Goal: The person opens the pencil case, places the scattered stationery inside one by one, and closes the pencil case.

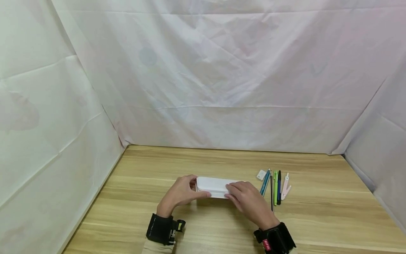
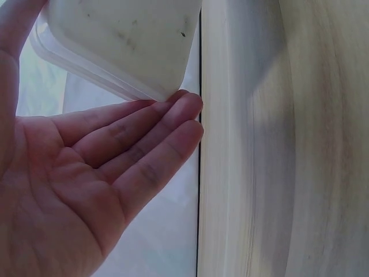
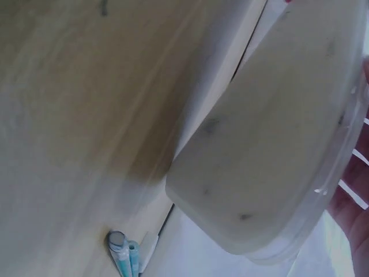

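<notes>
Just above the table, near the middle of the worktop, a long white plastic case with rounded corners [image 1: 214,185] is held level or nearly so; the wrist views show its dark-flecked underside. Its lid looks closed; whether anything is inside cannot be told.

At its 9 o'clock end the left hand [image 1: 181,192] grips the case, thumb along the near edge and fingertips at the far side. At 4 o'clock the right hand [image 1: 248,200] pinches the near edge around the seam. With both grips so close to the rim, uneven pressure could lift the lid suddenly and tip out any contents. The casing looks smooth, so if either hand eased first, that end would likely dip or slip.

Farther out, between 2 and 3 o'clock, lie a small white block eraser [image 1: 261,175] and slim teal pens or pencils [image 1: 265,183]. Near 3 o'clock are a thin black pencil [image 1: 271,190], a bright green pen [image 1: 275,187], a dark blue pen [image 1: 279,187] and a pale pink compass [image 1: 285,187]. The black pencil's near end lies close to the right forearm, so an outward swing could knock it, and round barrels might roll across the wood-grain table [image 1: 177,160].
</notes>
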A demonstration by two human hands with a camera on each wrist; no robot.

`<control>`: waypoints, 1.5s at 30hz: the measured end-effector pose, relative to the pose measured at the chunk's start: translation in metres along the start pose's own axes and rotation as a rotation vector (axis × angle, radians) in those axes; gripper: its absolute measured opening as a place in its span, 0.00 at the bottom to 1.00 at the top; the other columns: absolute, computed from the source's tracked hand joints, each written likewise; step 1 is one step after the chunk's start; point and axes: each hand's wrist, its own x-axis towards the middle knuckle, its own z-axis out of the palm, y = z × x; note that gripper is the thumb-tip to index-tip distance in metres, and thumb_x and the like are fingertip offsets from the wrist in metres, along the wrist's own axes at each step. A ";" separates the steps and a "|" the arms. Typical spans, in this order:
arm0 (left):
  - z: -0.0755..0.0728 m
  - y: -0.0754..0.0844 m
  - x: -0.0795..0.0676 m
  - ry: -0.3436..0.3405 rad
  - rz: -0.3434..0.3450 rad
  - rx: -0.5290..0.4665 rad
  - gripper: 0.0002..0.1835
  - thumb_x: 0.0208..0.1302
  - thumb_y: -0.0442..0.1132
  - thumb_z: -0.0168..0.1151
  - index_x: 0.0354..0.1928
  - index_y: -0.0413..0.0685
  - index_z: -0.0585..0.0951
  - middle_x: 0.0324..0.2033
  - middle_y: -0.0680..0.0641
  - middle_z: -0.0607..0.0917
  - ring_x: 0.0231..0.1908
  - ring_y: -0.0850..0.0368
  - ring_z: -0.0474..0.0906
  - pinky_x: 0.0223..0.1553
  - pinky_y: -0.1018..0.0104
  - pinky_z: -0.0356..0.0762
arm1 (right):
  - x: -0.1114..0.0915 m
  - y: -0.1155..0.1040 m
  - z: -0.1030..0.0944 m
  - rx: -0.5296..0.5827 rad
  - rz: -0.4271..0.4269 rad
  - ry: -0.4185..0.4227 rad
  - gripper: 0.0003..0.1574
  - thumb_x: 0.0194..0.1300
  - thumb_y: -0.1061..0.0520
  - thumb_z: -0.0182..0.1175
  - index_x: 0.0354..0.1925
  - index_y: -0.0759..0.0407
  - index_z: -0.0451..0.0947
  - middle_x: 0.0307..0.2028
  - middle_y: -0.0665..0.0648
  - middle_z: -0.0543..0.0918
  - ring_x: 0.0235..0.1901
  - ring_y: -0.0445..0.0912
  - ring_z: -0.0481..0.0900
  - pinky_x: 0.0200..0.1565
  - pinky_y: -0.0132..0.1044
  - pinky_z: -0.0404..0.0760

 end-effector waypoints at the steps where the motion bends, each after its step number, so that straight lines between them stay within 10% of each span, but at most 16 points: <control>1: 0.000 0.000 0.000 0.001 0.002 0.001 0.40 0.48 0.65 0.73 0.53 0.41 0.79 0.37 0.51 0.83 0.36 0.59 0.77 0.39 0.63 0.76 | 0.000 0.000 0.000 -0.009 -0.011 0.006 0.17 0.60 0.52 0.69 0.48 0.56 0.84 0.43 0.53 0.87 0.45 0.47 0.84 0.50 0.43 0.80; 16: -0.001 0.001 -0.001 0.000 -0.007 -0.015 0.35 0.50 0.65 0.72 0.49 0.43 0.80 0.35 0.51 0.83 0.34 0.59 0.77 0.36 0.64 0.75 | 0.007 -0.008 0.006 0.003 -0.120 0.157 0.15 0.51 0.61 0.67 0.41 0.59 0.86 0.39 0.54 0.86 0.40 0.46 0.83 0.46 0.41 0.82; 45: 0.002 0.001 0.001 -0.022 0.009 -0.071 0.36 0.51 0.56 0.76 0.52 0.34 0.79 0.41 0.46 0.84 0.42 0.54 0.81 0.44 0.59 0.79 | 0.006 -0.009 0.009 -0.015 -0.118 0.220 0.27 0.73 0.55 0.37 0.36 0.61 0.84 0.39 0.58 0.86 0.39 0.49 0.84 0.43 0.41 0.83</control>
